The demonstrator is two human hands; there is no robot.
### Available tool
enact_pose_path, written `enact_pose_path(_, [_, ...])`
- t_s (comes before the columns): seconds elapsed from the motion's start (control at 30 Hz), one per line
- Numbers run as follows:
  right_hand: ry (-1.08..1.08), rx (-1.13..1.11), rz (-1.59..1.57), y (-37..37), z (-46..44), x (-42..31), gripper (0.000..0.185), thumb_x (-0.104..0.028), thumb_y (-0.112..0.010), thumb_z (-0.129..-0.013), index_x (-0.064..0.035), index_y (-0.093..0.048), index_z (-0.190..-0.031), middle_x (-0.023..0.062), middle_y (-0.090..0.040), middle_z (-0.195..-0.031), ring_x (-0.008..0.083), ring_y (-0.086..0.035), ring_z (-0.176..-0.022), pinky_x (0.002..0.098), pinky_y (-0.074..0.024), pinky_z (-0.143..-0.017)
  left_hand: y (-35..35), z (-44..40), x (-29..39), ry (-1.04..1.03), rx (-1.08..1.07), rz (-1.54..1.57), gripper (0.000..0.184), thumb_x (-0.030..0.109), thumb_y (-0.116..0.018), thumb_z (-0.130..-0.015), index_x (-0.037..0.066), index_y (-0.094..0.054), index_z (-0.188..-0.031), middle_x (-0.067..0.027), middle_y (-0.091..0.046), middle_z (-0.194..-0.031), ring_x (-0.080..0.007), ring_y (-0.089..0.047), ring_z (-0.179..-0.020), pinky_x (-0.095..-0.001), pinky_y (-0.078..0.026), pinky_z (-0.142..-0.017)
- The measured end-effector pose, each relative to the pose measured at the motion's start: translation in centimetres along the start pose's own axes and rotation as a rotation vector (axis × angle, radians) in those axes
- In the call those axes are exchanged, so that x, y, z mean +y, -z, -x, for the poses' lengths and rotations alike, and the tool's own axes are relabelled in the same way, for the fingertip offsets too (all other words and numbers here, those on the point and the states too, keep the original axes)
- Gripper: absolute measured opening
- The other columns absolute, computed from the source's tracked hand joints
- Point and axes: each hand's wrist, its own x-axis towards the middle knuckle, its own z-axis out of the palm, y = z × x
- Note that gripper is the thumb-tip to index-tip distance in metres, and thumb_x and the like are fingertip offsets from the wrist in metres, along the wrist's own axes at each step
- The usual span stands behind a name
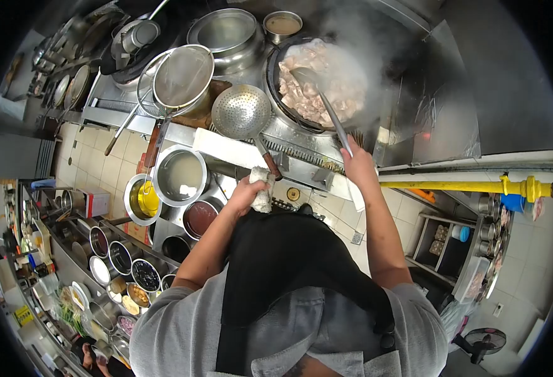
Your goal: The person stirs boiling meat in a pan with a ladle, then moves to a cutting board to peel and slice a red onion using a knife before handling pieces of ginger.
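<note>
And the right grip (359, 166) is wrapped around the upper handle of a long silver metal ladle (331, 114), its bowl down among pale meat pieces (298, 100) in a round black wok (272, 81)! That shaft looks stiff, probably bowl-heavy, perhaps slick; best held high, away from the heat. Over left, the left grip (246, 193) is clamped on a bunched white cloth (262, 193), soft and light by the look.

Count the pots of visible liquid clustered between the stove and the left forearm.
3: the pot of cloudy liquid uppermost, the pot of yellow liquid at its lower left, and the pot of reddish-brown liquid beside the left forearm. That forearm may hide more.
</note>
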Motion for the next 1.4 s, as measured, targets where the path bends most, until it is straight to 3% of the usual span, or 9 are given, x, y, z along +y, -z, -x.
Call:
enact_pose_path(0.3, [-0.208, -0.062, 0.162, 2.7, 0.5, -4.9, 0.051, -0.026, -0.061, -0.100, -0.0260, -0.054, -0.150, 0.0257, -0.072, -0.108, 0.0446, -0.069, -0.101, 0.0524, -0.0564, -0.086, -0.8, 2.1, 1.6, -0.028, 0.078, -0.010, 0.035, 0.021, -0.071, -0.088, -0.002, -0.063, -0.113, -0.0057, -0.069, -0.083, -0.0127, -0.062, -0.055, -0.0277, -0.045, -0.042])
enact_pose_path(0.33, [-0.105, -0.007, 0.194, 2.7, 0.3, -4.0, 0.052, -0.024, -0.062, -0.099, -0.0265, -0.054, -0.151, 0.0242, -0.072, -0.106, 0.0432, -0.070, -0.097, 0.0515, -0.0569, -0.084, -1.0, 2.6, 2.2, 0.031, 0.094, -0.039, 0.036, 0.015, -0.069, -0.088, -0.004, -0.063, -0.118, -0.0092, -0.070, -0.095, -0.0172, -0.066, -0.074, -0.0319, -0.052, -0.062])
enact_pose_path(0.4, [0.062, 0.057, 0.271, 1.8, -0.4, -1.6, 0.057, -0.021, -0.061, -0.099, -0.0316, -0.049, -0.154, 0.0210, -0.069, -0.100, 0.0409, -0.070, -0.087, 0.0515, -0.0573, -0.079, -1.1, 3.1, 2.4, 0.093, 0.105, -0.076, 0.038, 0.008, -0.068, -0.088, -0.006, -0.062, -0.123, -0.0127, -0.072, -0.108, -0.0217, -0.070, -0.092, -0.0360, -0.058, -0.082])
enact_pose_path(0.6, [-0.013, -0.115, 0.507, 2.8, -2.0, 4.1, 0.062, -0.015, -0.049, -0.101, -0.0401, -0.041, -0.157, 0.0189, -0.069, -0.112, 0.0402, -0.072, -0.095, 0.0519, -0.0587, -0.083, -1.2, 2.6, 1.8, 0.086, 0.067, -0.088, 0.036, 0.008, -0.068, -0.088, -0.005, -0.062, -0.121, -0.0118, -0.072, -0.106, -0.0216, -0.070, -0.092, -0.0364, -0.058, -0.081])
enact_pose_path(0.7, [-0.087, -0.152, 0.482, 6.6, -2.3, 3.1, 0.063, -0.017, -0.053, -0.100, -0.0411, -0.041, -0.157, 0.0194, -0.069, -0.117, 0.0410, -0.072, -0.100, 0.0521, -0.0584, -0.087, -0.2, 1.7, 0.3, 0.024, 0.049, -0.013, 0.037, 0.008, -0.068, -0.088, -0.004, -0.062, -0.122, -0.0114, -0.071, -0.106, -0.0212, -0.069, -0.092, -0.0365, -0.057, -0.081])
enact_pose_path(0.87, [-0.177, 0.042, 0.164, 9.0, -4.2, 1.6, 0.051, -0.023, -0.061, -0.099, -0.0278, -0.055, -0.149, 0.0250, -0.070, -0.116, 0.0465, -0.066, -0.108, 0.0526, -0.0533, -0.094, 1.3, 1.3, -1.7, -0.010, 0.072, 0.043, 0.040, 0.010, -0.067, -0.086, -0.004, -0.062, -0.123, -0.0102, -0.069, -0.102, -0.0211, -0.068, -0.089, -0.0367, -0.057, -0.080])
enact_pose_path(1.07, [-0.160, 0.207, 0.025, 2.6, -14.8, 3.9, 0.051, -0.022, -0.059, -0.097, -0.0156, -0.057, -0.147, 0.0299, -0.069, -0.115, 0.0485, -0.065, -0.111, 0.0525, -0.0518, -0.098, 0.1, 1.9, -1.9, 0.024, 0.093, 0.009, 0.031, 0.012, -0.067, -0.089, -0.004, -0.063, -0.115, -0.0096, -0.070, -0.094, -0.0206, -0.069, -0.076, -0.0361, -0.057, -0.067])
enact_pose_path(1.23, [-0.154, -0.032, 0.101, -0.4, -13.8, 1.1, 0.056, -0.025, -0.054, -0.101, -0.0254, -0.044, -0.156, 0.0270, -0.067, -0.127, 0.0438, -0.065, -0.118, 0.0511, -0.0524, -0.102, -0.5, 0.9, -1.8, 0.054, 0.047, -0.031, 0.034, 0.008, -0.067, -0.087, -0.005, -0.063, -0.118, -0.0112, -0.071, -0.101, -0.0222, -0.071, -0.086, -0.0369, -0.058, -0.077])
enact_pose_path(1.4, [-0.115, -0.152, 0.360, 3.1, -12.1, 1.7, 0.060, -0.010, -0.040, -0.103, -0.0309, -0.039, -0.160, 0.0216, -0.070, -0.124, 0.0377, -0.071, -0.112, 0.0497, -0.0581, -0.093, -1.3, 0.7, -1.0, 0.075, 0.036, -0.057, 0.033, 0.008, -0.067, -0.087, -0.005, -0.064, -0.117, -0.0109, -0.071, -0.100, -0.0215, -0.070, -0.086, -0.0365, -0.058, -0.077])
